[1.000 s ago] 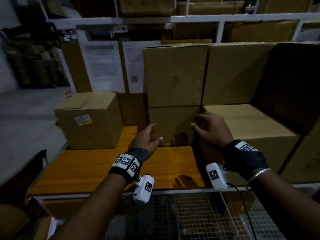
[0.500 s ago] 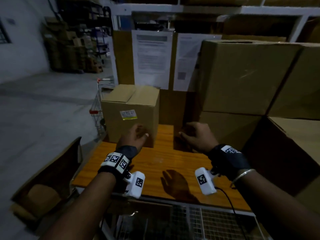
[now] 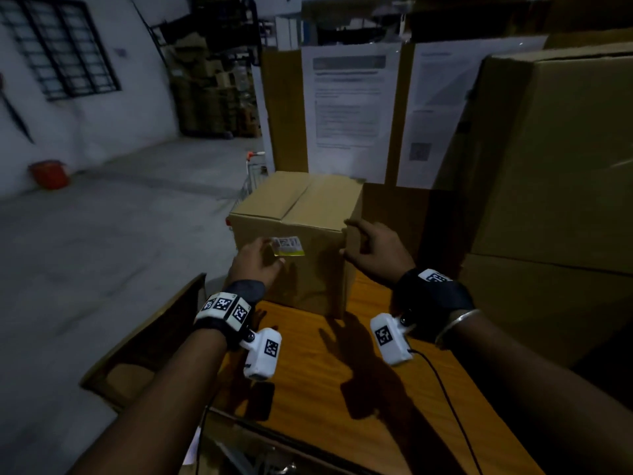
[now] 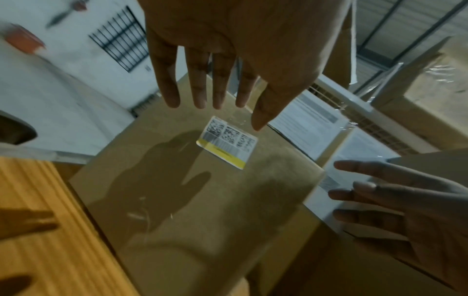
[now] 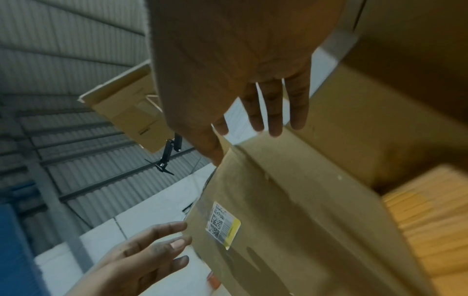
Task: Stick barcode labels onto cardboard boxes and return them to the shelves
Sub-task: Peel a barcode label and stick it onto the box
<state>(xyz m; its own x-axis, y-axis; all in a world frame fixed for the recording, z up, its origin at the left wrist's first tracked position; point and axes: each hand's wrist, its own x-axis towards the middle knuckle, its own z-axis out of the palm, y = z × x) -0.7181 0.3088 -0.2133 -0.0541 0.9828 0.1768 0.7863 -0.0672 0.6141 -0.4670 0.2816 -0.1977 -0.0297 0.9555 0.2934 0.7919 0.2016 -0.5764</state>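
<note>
Box [image 3: 301, 231]: hands apparently open, reaching.

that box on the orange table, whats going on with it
A person is reaching for the small cardboard box standing on the orange table. It already carries a barcode label on its near face. The left hand comes in at the left side with fingers straight, not yet gripping. The right hand is open at the box's right edge, its thumb at the upper corner. The box sits on the table, not lifted. Larger boxes are stacked to the right.
</note>
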